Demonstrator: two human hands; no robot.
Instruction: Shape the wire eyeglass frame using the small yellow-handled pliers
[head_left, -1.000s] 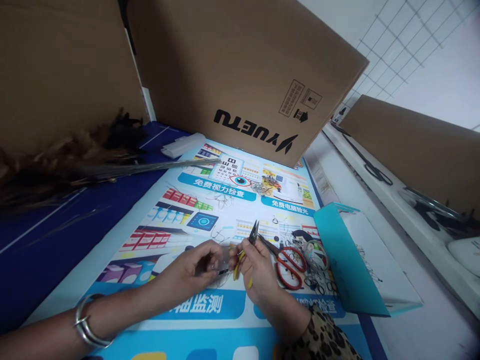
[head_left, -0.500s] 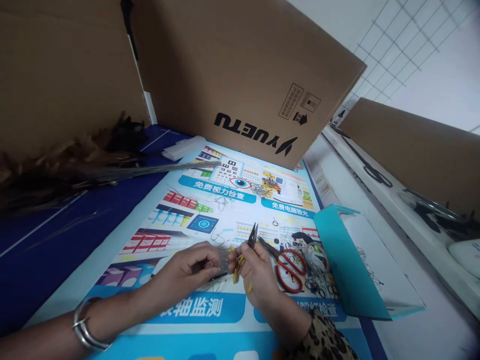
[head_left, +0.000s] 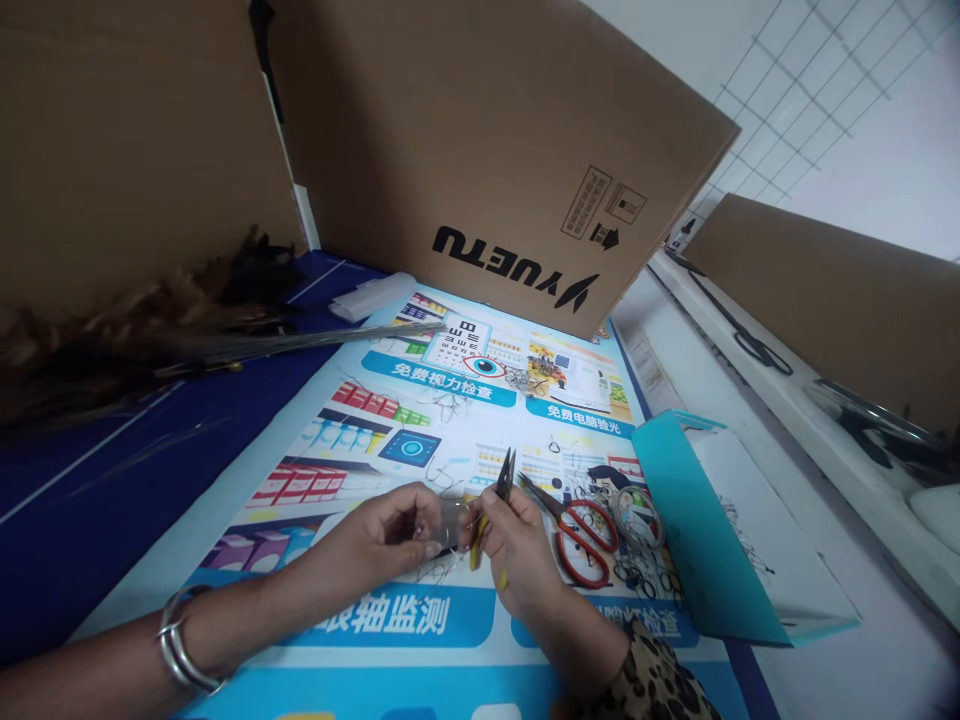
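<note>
My left hand (head_left: 397,525) is closed in a pinch at the front middle of the table. A thin, pale wire (head_left: 466,512) arcs between its fingertips and my right hand; its ends are hidden by the fingers. Wrapped in my right hand (head_left: 521,550) are needle-nose pliers (head_left: 507,474) with yellow handles, dark jaws pointing away from me. The thumb and forefinger of that hand also pinch near the wire. Beside it lie red-handled scissors (head_left: 585,545). Under and between my hands are thin wire pieces and something dark that I cannot make out.
An open teal box (head_left: 712,530) with small wire pieces inside stands at the right. A coil of wire (head_left: 637,515) and small wire loops lie by the scissors. At left is a bundle of long thin wires (head_left: 337,338). A large cardboard box (head_left: 480,150) walls off the back.
My left hand has turned slightly and its fingers are a bit further from my right hand. The wire arc between them shows more clearly. The view has shifted slightly.
</note>
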